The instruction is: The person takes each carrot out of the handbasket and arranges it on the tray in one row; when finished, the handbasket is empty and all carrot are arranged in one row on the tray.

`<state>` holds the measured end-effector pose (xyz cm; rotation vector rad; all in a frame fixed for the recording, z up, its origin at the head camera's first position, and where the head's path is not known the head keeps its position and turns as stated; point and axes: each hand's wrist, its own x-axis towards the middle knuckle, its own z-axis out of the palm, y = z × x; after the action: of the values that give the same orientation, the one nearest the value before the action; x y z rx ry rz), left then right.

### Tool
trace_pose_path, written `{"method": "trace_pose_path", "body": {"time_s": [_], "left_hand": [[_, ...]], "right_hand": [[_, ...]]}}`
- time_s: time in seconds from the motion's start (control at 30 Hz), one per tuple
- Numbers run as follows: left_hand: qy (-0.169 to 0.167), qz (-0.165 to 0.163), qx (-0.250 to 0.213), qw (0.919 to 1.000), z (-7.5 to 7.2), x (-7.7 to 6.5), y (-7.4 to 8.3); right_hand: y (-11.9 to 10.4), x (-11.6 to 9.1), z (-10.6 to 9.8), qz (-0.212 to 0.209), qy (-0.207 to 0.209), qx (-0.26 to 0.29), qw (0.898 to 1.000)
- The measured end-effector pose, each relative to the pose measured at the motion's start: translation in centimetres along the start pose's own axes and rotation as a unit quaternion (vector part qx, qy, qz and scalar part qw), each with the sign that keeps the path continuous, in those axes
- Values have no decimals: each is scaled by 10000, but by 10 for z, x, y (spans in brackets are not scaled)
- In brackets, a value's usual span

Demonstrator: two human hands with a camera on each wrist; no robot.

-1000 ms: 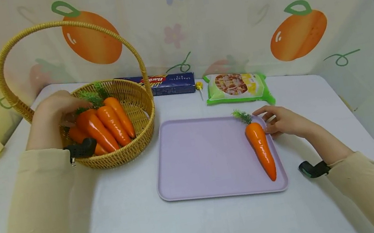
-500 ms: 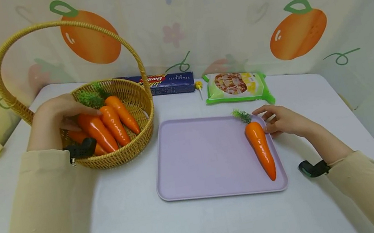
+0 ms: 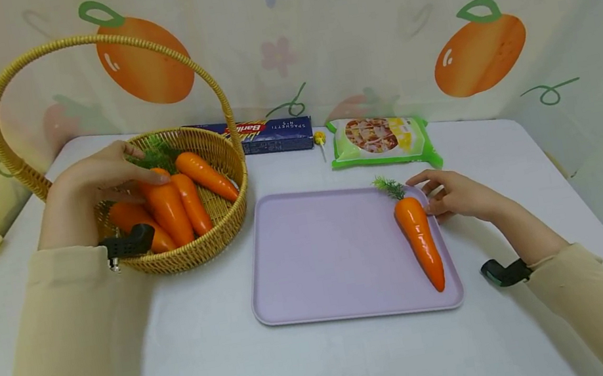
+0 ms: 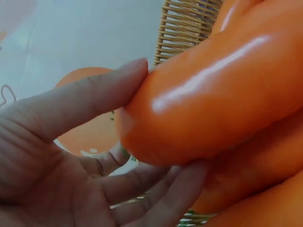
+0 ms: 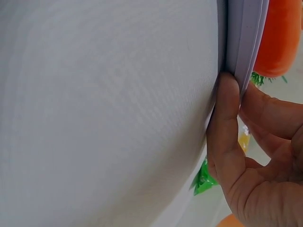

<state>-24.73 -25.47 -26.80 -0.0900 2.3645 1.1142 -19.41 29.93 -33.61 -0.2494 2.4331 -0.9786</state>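
In the wicker basket [image 3: 193, 258] at the left, my left hand [image 3: 91, 183] grips the thick top end of an orange carrot [image 3: 170, 213]. The left wrist view shows the thumb on one side of this carrot [image 4: 213, 90] and fingers under the other. More carrots lie around it; their leafy tops are partly hidden. My right hand [image 3: 461, 196] pinches the right rim of the lilac tray [image 3: 325, 257], one finger against its outer side in the right wrist view. A single carrot [image 3: 421, 241] with a green top lies along the tray's right side.
Behind the tray are a blue spaghetti box [image 3: 277, 135], a small yellow lollipop [image 3: 320, 138] and a green-edged food packet [image 3: 383, 139]. The basket's tall handle [image 3: 97, 38] arches over the left hand. A printed curtain [image 3: 346, 27] hangs behind the white table.
My left hand has shifted from the carrots' leafy tops onto one carrot's thick end. That carrot has turned more upright in view, and its neighbours have slid right. The right hand stays put.
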Motion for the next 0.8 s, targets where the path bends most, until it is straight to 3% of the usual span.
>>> {"method": "trace_pose_path", "body": {"time_s": [0.13,0.37,0.57,0.8], "left_hand": [[-220,127,-361,9990,-1,7,-6],[-573,273,-549,9965,-3,15,-18],[-539,426,-944,9932,-3,16,-22],[-877,487,-886,9910,-5,18,-24]], "right_hand": [[0,0,0,24,-2,-8,10000],[1,0,0,10,-10,-36,10000],[1,0,0,-5,-11,-24,10000],[-2,0,0,48,-9,23,10000]]}}
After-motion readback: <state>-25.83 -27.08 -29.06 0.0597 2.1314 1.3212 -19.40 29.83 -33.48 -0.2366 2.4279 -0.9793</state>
